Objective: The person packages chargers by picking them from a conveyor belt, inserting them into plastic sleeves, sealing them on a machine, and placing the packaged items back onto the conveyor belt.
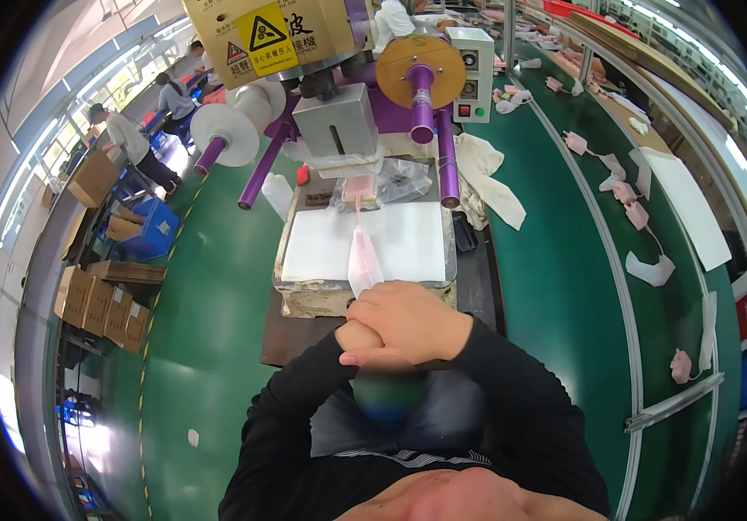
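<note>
In front of the press, my right hand [417, 323] is folded over my left hand [359, 339], its fingers wrapped round it. My left hand's fingers are mostly hidden beneath. Just beyond my hands lies a pale pink and white wrapped bundle [363, 260], its near end close to my fingers; whether they touch is unclear. A thin pink cord leads from the bundle to a pink block [358, 188], which looks like a charger, beneath the grey press head [336, 122]. White sheeting [408, 243] covers the machine bed under the bundle.
Purple rollers [421, 100] and a yellow disc [451, 74] project from the machine. Cream gloves [486, 182] lie to its right. Along the right, a green conveyor [595, 165] carries several pink blocks with cords. Cartons [100, 300] and a blue bin [158, 230] stand left; people work farther back.
</note>
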A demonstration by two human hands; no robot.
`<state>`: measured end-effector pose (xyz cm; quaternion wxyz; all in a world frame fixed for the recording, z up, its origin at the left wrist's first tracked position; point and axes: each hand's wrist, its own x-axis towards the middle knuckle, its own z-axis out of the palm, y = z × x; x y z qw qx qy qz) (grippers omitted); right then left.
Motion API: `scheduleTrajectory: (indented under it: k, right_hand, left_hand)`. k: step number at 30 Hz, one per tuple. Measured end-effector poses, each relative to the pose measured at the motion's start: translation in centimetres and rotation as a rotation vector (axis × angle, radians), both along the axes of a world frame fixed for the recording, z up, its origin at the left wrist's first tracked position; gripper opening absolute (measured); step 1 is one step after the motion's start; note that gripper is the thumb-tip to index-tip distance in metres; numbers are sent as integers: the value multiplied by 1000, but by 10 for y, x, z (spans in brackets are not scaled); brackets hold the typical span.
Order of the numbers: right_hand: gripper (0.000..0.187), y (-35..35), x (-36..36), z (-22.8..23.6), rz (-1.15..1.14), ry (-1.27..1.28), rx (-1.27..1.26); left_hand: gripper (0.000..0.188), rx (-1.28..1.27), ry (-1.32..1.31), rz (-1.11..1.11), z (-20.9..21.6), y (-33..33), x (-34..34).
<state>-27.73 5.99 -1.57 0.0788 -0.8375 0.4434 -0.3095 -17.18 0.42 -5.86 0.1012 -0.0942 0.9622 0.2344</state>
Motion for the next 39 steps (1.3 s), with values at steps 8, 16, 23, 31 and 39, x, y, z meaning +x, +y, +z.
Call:
scheduleTrajectory:
  k: [8, 16, 23, 31, 39]
  right_hand:
    - [69, 1, -4, -1, 136, 2, 261]
    - [64, 0, -4, 11, 220, 32, 396]
    - [59, 0, -4, 6, 269, -84, 388]
    - [49, -4, 2, -14, 211, -51, 149]
    - [34, 17, -19, -16, -67, 153, 147]
  left_hand:
    - [68, 99, 62, -92, 8, 13, 21]
    - [62, 178, 105, -186, 12, 19, 35]
    - [73, 229, -33, -269, 39, 25, 30]
    - [55, 676, 184, -735, 80, 28, 44]
    - [33, -241, 800, -279, 79, 24, 5]
